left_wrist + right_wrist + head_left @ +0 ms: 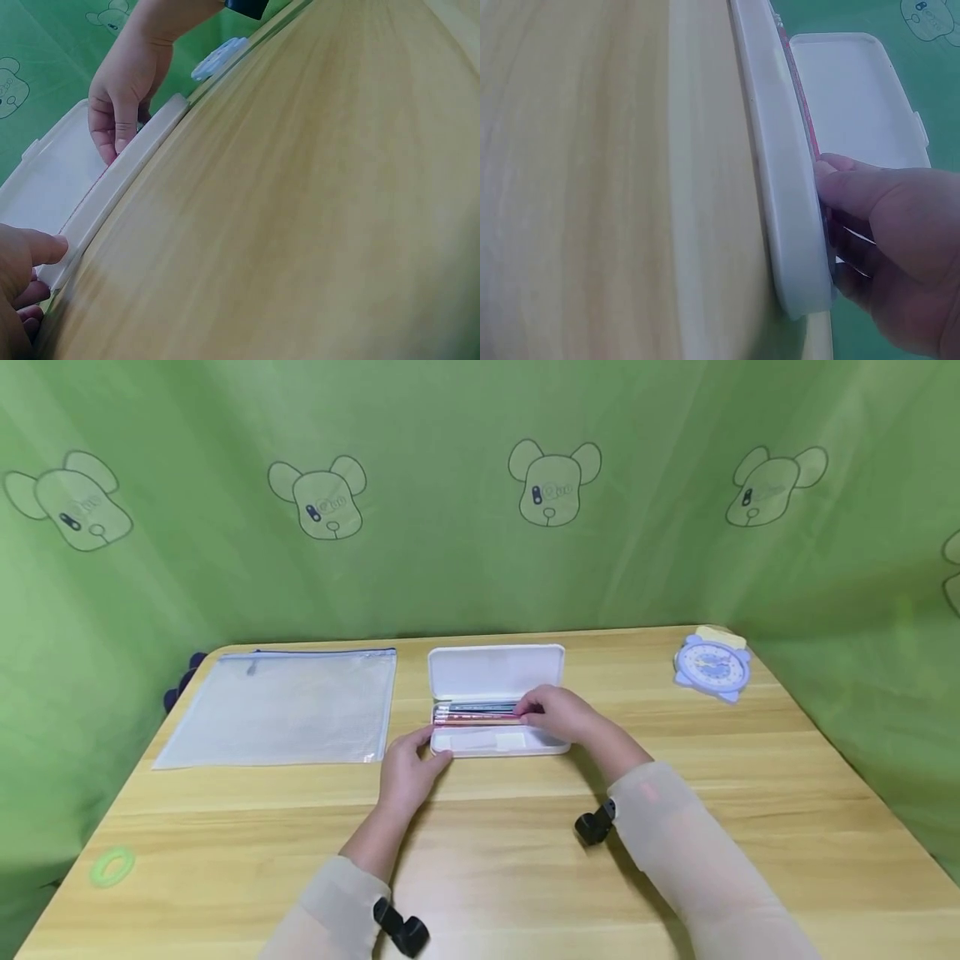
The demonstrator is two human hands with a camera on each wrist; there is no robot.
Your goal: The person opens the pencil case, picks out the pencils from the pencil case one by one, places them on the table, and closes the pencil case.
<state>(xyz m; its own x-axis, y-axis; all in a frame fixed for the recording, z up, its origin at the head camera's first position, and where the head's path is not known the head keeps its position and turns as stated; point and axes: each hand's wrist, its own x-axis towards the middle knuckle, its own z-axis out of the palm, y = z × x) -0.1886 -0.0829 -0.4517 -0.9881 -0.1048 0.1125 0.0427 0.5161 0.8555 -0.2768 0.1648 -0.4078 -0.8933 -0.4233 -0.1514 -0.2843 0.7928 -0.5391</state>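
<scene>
A white pencil case lies on the table with its lid raised at the back. Several pencils, some blue and some reddish, are side by side in it, their ends toward the left. My left hand holds the case's front left corner, thumb at the front edge and fingers along the left side. Over the right part of the case, my right hand pinches at the pencils' right ends. In the right wrist view a red pencil runs along the inner wall to its thumb; the other fingertips are partly hidden.
To the left lies a translucent zip pouch with a blue zip. A light green ring is near the table's left edge. At the back right, a blue toy clock overlaps a pale yellow block. Behind the table hangs a green curtain.
</scene>
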